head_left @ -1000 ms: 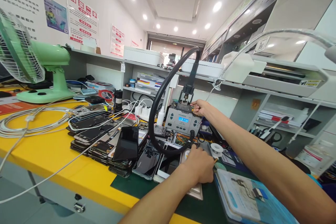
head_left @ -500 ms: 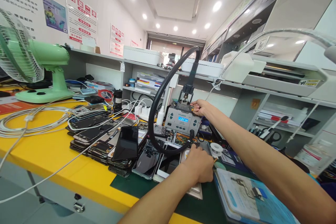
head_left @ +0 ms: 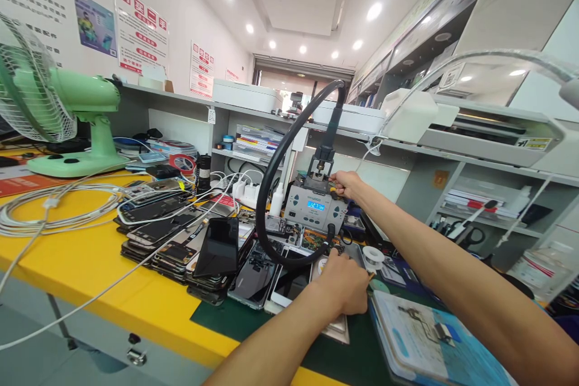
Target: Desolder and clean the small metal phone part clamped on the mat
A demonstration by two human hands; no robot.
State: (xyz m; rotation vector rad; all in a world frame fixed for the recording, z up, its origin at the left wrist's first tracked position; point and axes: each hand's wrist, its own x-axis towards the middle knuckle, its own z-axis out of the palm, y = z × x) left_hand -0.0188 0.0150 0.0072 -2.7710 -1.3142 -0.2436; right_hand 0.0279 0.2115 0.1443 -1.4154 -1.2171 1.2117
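Observation:
My right hand (head_left: 346,183) reaches out to the top right of a grey hot-air station (head_left: 315,204) with a blue lit display; its fingers are pinched together on something small and yellowish I cannot make out. A thick black hose (head_left: 289,139) loops up from the station to a handpiece (head_left: 322,157) standing on top of it. My left hand (head_left: 344,284) rests closed on a phone (head_left: 335,325) lying on the green mat (head_left: 253,322), fingers curled down onto it.
Stacks of phones (head_left: 181,241) and white cables (head_left: 54,208) cover the yellow bench. A green fan (head_left: 67,114) stands at far left. A blue tray (head_left: 429,344) lies at lower right, a solder spool (head_left: 373,257) beside my left hand. Shelves and printers line the back.
Both hands have stayed put. The number on the station's blue display has changed.

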